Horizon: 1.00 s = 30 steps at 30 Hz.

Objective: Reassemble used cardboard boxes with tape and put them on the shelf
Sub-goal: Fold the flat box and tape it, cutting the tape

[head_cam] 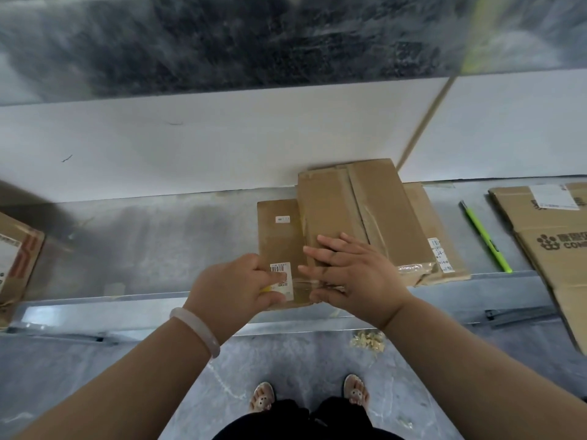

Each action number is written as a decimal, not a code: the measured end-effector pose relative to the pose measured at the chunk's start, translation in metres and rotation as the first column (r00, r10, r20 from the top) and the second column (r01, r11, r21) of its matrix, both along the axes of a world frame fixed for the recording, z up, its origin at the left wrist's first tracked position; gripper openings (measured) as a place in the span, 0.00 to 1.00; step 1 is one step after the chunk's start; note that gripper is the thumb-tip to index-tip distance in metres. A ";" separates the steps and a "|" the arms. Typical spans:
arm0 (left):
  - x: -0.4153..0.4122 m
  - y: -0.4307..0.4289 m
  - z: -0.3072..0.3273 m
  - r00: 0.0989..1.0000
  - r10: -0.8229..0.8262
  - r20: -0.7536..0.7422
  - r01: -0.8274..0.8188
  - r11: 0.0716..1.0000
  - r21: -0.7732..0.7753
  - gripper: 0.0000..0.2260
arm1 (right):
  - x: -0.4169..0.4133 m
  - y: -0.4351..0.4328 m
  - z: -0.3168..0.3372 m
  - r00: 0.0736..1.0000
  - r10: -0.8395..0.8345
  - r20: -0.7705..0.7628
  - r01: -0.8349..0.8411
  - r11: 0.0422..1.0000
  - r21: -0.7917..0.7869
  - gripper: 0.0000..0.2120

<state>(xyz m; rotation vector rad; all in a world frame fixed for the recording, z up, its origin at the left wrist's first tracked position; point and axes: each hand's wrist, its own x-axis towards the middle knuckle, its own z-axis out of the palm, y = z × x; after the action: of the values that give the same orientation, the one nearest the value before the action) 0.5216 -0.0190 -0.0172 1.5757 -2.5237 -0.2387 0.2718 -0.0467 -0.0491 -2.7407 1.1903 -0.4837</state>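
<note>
One box (16, 265) at far left looks assembled. Left hand (235, 287) curls round what seems tape (268, 289); right hand (352, 274), fingers spread, presses the flattened boxes (381, 204) on the shelf (158, 236). More flat cardboard (552, 249) waits right, so most work remains.

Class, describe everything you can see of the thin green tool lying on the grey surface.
The green tool is a slim, lime-coloured stick, plastic by its look, with a dark far tip. It lies flat and diagonal on the grey surface, between the flattened boxes and printed cardboard, touching neither.
</note>
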 end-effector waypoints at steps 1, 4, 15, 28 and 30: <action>-0.002 -0.001 -0.001 1.000 0.003 0.001 -0.003 1.000 -0.010 0.14 | 0.000 0.000 0.000 1.000 -0.002 0.001 0.002 1.000 0.000 0.20; -0.009 -0.003 -0.008 1.000 0.012 0.008 -0.012 1.000 -0.023 0.09 | 0.000 0.000 0.000 1.000 -0.006 0.000 0.006 1.000 0.015 0.20; -0.027 -0.009 -0.022 0.991 -0.048 0.123 0.067 0.985 -0.160 0.18 | -0.023 0.005 0.021 0.954 -0.093 0.284 0.106 0.994 -0.029 0.19; -0.026 -0.007 -0.023 1.000 -0.013 0.021 0.017 0.985 -0.171 0.16 | -0.199 -0.030 -0.013 0.314 -0.870 -0.380 0.931 0.204 0.301 0.13; -0.025 -0.007 -0.022 1.000 -0.005 0.029 0.009 0.988 -0.156 0.16 | -0.196 -0.028 -0.007 0.326 -0.874 -0.361 0.924 0.213 0.318 0.08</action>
<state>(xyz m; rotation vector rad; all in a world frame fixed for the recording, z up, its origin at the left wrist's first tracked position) 0.4962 -0.0260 -0.0392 1.5216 -2.5012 -0.0183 0.0758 -0.0749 -0.0563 -1.3482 2.4962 -0.0429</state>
